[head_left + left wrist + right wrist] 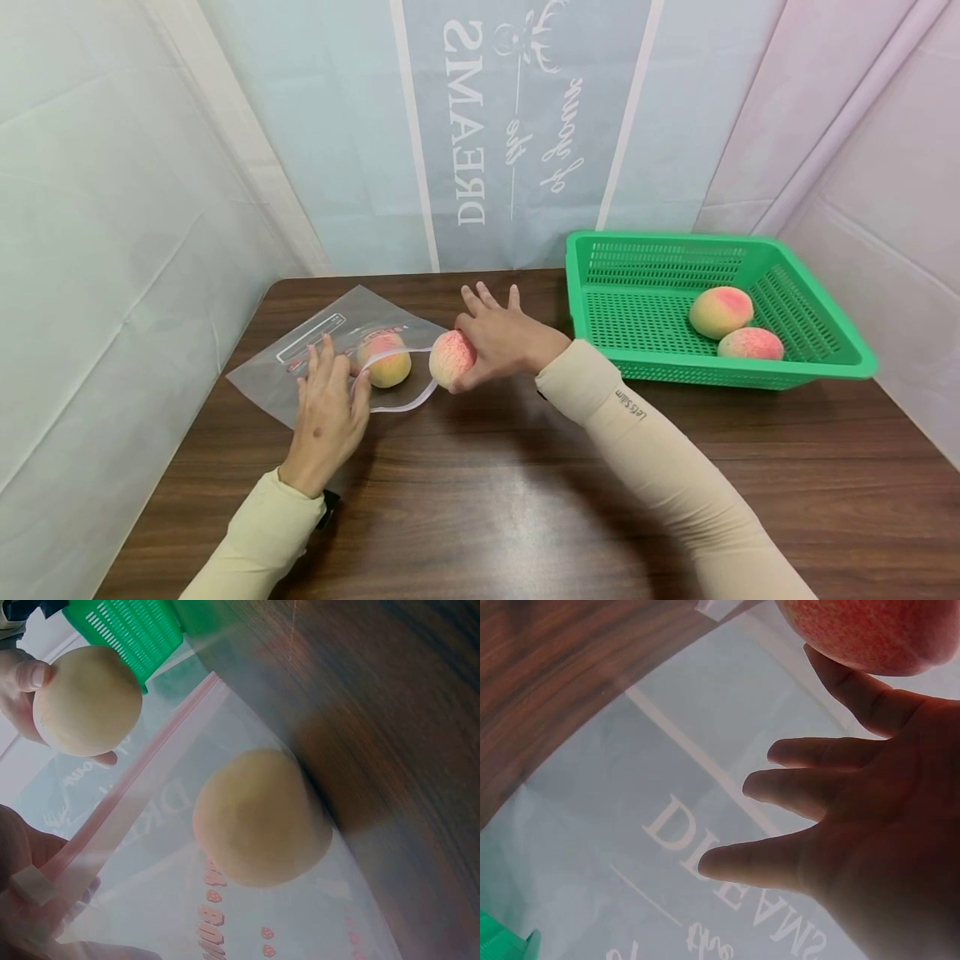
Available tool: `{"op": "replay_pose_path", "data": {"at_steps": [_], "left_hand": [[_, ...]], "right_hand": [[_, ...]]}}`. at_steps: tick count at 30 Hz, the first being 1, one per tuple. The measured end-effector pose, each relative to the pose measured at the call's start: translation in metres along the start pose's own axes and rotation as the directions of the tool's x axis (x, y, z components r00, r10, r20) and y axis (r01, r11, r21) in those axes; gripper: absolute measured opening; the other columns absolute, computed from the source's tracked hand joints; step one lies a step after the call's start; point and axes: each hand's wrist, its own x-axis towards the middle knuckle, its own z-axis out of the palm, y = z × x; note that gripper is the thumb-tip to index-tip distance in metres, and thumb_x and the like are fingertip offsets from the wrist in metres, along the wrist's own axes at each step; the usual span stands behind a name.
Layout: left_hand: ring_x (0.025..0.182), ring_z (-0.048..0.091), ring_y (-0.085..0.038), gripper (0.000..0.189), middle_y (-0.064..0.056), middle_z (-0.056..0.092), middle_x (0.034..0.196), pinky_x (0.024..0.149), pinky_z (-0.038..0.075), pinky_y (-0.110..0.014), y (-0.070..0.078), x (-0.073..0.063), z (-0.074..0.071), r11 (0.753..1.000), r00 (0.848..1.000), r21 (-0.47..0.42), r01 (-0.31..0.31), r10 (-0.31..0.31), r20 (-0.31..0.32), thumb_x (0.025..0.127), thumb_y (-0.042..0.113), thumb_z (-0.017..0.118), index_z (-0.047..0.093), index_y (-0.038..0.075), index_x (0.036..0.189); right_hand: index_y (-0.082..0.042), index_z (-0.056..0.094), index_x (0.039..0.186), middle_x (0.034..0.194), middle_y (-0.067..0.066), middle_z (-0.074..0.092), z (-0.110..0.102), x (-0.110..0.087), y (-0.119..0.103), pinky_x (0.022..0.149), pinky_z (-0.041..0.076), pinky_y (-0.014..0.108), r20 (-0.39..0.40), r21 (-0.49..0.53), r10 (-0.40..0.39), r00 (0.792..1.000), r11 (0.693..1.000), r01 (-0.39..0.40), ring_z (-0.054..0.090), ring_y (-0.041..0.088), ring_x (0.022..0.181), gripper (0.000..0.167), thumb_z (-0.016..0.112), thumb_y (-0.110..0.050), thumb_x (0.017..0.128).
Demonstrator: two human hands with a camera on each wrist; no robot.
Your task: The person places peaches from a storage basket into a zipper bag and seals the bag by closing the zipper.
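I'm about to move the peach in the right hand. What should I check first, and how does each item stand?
1. Right hand pinches the held peach with thumb and forefinger: ok.
2. Left hand holds the plastic bag near its mouth: ok.
3. Mouth open toward the held peach: ok.
4. Bagged peach well clear of the mouth: not ok, it lies close to the opening.
5. Plastic bag free of tears: cannot tell.
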Motion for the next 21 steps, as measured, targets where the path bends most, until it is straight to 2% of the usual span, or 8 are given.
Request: {"op": "replay_pose_path", "data": {"at_steps": [21], "left_hand": [[0.138, 0.024, -0.060, 0.017, -0.042, 0.033, 0.147, 0.091, 0.023, -0.084, 0.001, -0.001, 0.002, 1.000, 1.000, 0.003, -0.009, 0.009, -0.009, 0.096, 0.005, 0.060, 0.048, 0.001, 0.085]], "right_hand": [[-0.012, 0.057, 0.129, 0.162, 0.026, 0.016, 0.013, 0.003, -0.015, 0.107, 0.008, 0.077, 0.018, 0.024, -0.055, 0.998, 0.998, 0.054, 0.008, 0.043, 0.150, 0.083, 0.076, -0.069, 0.072]]}}
